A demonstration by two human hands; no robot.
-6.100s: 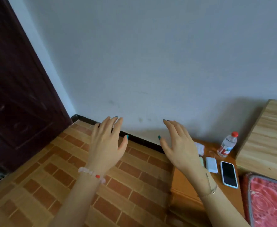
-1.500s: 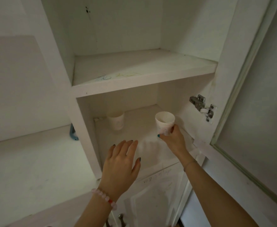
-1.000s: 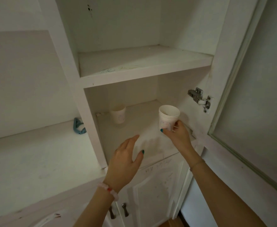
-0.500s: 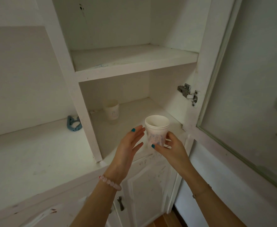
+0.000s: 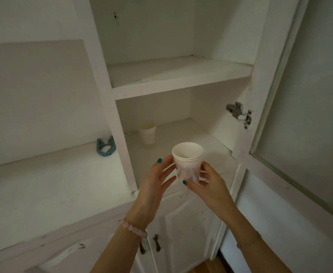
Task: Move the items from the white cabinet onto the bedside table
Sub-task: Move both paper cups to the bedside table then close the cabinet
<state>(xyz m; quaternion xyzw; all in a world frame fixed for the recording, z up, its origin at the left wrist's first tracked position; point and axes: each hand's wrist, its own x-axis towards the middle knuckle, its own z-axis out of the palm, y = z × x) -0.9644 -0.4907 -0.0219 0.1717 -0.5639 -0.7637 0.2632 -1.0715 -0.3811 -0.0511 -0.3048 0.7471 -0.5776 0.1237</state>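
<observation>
A stack of white paper cups (image 5: 187, 160) with a printed pattern is held upright in front of the white cabinet (image 5: 120, 123). My right hand (image 5: 207, 184) grips it from the right and below, thumb across the front. My left hand (image 5: 157, 180) has straight fingers touching the cups' left side. A second paper cup (image 5: 147, 133) stands at the back left of the cabinet's lower shelf (image 5: 191, 134). The bedside table is out of view.
The cabinet door (image 5: 303, 107) with a frosted pane stands open on the right, its metal hinge (image 5: 239, 115) exposed. A blue clip (image 5: 104, 147) lies on the white counter (image 5: 43, 190) to the left. Closed lower doors with handles (image 5: 156, 242) are below.
My right hand has drawn the cup stack out of the lower shelf toward me. My left hand has come up and now touches its left side.
</observation>
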